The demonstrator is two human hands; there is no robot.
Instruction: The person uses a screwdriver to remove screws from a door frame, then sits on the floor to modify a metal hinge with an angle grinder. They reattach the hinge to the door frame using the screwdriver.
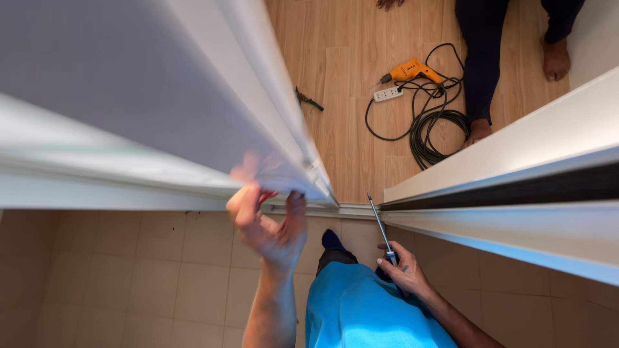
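Observation:
My left hand point(267, 225) is raised, and its fingers and thumb pinch the lower corner of a large white door panel point(161, 90) that fills the upper left. A small reddish bit shows at the fingertips; I cannot tell what it is. My right hand point(403, 270) is lower, in front of my blue shirt, and grips a screwdriver point(379, 222) with a blue handle. Its long metal shaft points up toward the white frame rail point(516, 225) on the right.
Another person's legs in dark trousers point(480, 58) and bare feet stand on the wooden floor beyond. An orange drill point(412, 69), a white power strip point(388, 94), a coiled black cable point(432, 125) and a small dark tool point(309, 100) lie there. Beige tiles are below me.

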